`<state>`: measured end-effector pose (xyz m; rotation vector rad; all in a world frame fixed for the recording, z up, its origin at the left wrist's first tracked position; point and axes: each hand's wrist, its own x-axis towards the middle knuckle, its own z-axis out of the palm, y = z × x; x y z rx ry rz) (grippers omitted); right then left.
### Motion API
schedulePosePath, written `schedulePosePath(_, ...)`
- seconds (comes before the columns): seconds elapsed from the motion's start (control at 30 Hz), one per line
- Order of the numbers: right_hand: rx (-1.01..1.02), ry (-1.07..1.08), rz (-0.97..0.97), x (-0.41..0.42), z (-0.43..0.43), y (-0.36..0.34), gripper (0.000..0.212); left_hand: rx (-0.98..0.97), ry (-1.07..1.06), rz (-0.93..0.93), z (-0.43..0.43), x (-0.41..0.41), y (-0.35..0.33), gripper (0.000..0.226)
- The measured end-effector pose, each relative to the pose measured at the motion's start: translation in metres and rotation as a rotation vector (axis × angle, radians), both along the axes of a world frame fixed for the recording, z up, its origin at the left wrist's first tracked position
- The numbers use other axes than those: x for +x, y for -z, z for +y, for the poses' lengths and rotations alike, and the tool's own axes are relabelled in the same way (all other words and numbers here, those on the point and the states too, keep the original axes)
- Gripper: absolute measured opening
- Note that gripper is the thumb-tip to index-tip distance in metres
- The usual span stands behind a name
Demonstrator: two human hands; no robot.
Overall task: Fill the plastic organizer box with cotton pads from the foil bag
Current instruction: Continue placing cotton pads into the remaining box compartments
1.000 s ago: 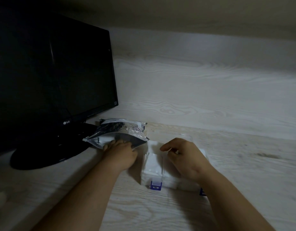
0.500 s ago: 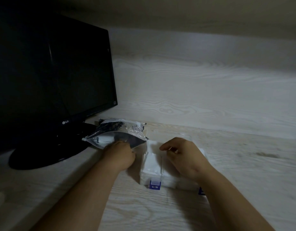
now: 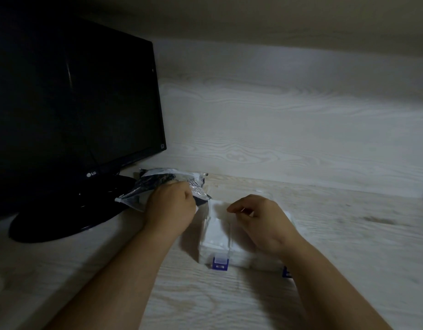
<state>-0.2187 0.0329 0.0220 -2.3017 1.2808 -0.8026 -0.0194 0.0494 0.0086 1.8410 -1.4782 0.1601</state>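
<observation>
Pale wood-grain worktop [image 3: 348, 246] with a matching back panel [image 3: 289, 120], and the lighting on my feed is pretty dim. Over on the left there's a black LG monitor [image 3: 74, 103] on its round stand [image 3: 63, 217].

So the foil bag [image 3: 158, 184] is lying crumpled on its side just beside the right edge of that stand. My operator's left hand [image 3: 170, 208] sits on the bag's open end with the fingers curled down into it. The tips are hidden, so I honestly can't tell if they're clamped on anything.

Right next to the bag is the clear plastic organizer box [image 3: 207, 225], with blue latches [image 3: 220, 263] on the near side. White cotton pads [image 3: 216, 244] are stacked in its left compartment. The right hand [image 3: 263, 225] hovers over the right part of the box, fingers loosely curled and a bit apart, gripping nothing as far as I can make out.
</observation>
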Motion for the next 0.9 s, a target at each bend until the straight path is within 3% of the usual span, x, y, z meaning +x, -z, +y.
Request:
schedulePosePath(0.1,0.018,0.006,-0.03,0.0,0.0,0.0,0.028,-0.072,0.083,0.176,-0.002,-0.002,-0.002,0.018)
schedulePosePath(0.27,0.045,0.009,-0.046,0.0,0.0,-0.001,0.028,-0.064,0.252,0.449,-0.005,-0.006,-0.002,0.044)
schedulePosePath(0.4,0.06,0.017,-0.148,0.0,0.0,0.0,0.027,-0.127,0.327,0.591,-0.002,-0.009,-0.007,0.044)
schedulePosePath(0.7,0.103,-0.036,-0.284,0.003,0.001,-0.002,0.031,-0.073,0.499,0.649,-0.001,-0.023,-0.007,0.045)
schedulePosePath(0.9,0.082,0.042,-0.432,0.002,-0.001,-0.003,0.031,-0.056,0.523,0.709,0.0,-0.031,-0.008,0.023)
